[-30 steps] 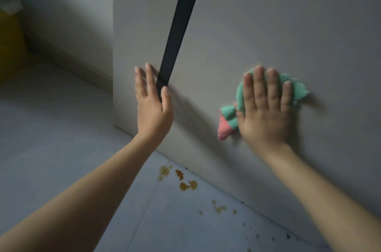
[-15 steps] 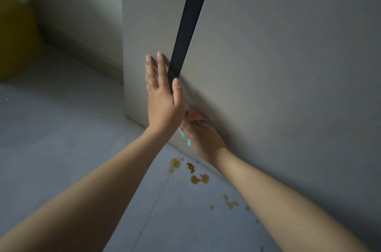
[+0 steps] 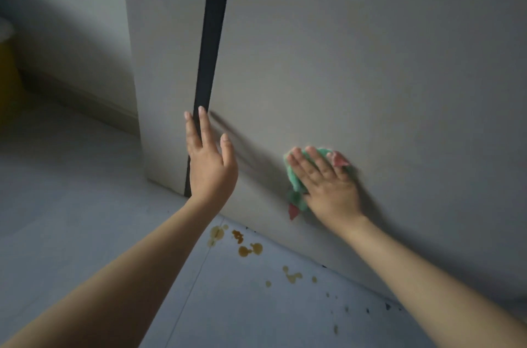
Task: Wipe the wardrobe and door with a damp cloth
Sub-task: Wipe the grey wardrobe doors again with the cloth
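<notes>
Grey tile floor (image 3: pixel 71 219) w/ brown stains (image 3: pixel 245 245) by wardrobe (image 3: pixel 356 77) base. Right hand (image 3: pixel 328 185), fingers straight, presses green-pink cloth (image 3: pixel 296 182) flat vs lower panel. Left hand (image 3: pixel 209 165) spread, fingertips at dark vertical strip (image 3: pixel 212 34).

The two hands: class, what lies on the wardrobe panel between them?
Nothing: in the head view, bare grey panel with shadow separates the left hand from the cloth under the right hand.
</notes>
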Demonstrator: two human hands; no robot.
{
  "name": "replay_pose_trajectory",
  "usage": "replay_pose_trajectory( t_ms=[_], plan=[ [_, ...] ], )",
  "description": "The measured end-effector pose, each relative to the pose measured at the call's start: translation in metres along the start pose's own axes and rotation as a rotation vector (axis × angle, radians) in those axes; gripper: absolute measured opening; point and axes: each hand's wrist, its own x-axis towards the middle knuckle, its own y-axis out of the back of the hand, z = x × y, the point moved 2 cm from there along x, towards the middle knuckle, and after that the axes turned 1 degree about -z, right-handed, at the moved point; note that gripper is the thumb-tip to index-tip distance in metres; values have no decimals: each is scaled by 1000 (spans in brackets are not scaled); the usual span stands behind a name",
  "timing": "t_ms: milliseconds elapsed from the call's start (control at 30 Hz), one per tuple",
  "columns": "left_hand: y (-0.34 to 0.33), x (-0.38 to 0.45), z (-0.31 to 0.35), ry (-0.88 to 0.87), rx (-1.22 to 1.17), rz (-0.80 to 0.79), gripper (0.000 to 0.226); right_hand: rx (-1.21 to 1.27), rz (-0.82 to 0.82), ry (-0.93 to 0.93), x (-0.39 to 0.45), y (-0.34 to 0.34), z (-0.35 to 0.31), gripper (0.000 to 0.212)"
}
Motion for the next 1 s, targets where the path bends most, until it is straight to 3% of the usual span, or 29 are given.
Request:
replay_pose_trajectory(
  t_ms=[233,333,433,667,900,1000],
  plan=[
    [-30,-38,31,102,-141,-95,59,121,252,-667,1,44,91,67],
    [-38,-47,39,141,-196,-111,58,125,321,-830,16,57,106,64],
    [-46,-49,46,129,-210,-117,57,86,322,-783,15,51,106,64],
    [-56,-59,49,133,-178,-148,59,75,182,-320,-43,-4,29,63],
    [-65,-84,58,153,-176,-222,58,70,185,-291,-50,-3,33,69],
    [-65,-80,59,159,-195,-218,58,122,255,-472,-31,17,66,64]
  ],
)
